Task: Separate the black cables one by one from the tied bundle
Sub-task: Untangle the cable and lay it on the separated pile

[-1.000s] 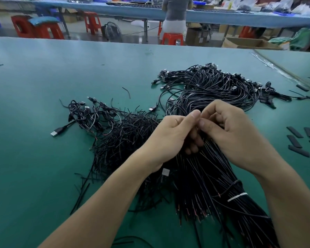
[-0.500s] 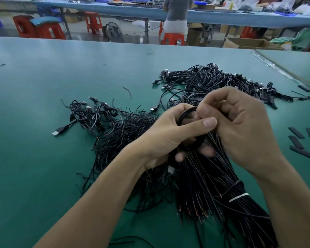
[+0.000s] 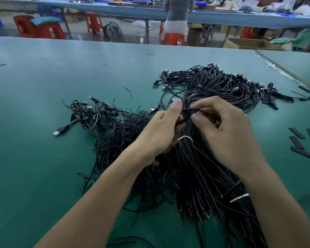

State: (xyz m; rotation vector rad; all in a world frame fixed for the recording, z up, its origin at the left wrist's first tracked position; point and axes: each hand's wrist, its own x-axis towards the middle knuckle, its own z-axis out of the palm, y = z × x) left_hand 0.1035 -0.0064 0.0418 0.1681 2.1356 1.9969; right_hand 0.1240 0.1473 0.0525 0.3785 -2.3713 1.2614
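Since half a second ago the hands have drawn apart. The left hand (image 3: 159, 131) and right hand (image 3: 229, 133) now pinch one black cable (image 3: 191, 110) between curled fingers, over the tied bundle (image 3: 200, 176), its white tie (image 3: 185, 138) uncovered. The green desk (image 3: 43, 176) lies open leftward past the loose pile (image 3: 115, 129). Red stools (image 3: 174, 39) stand beyond its far edge.

L hand (image 3: 161, 133), R hand (image 3: 229, 133) pinching black cable (image 3: 191, 109), over tied bundle (image 3: 200, 167)
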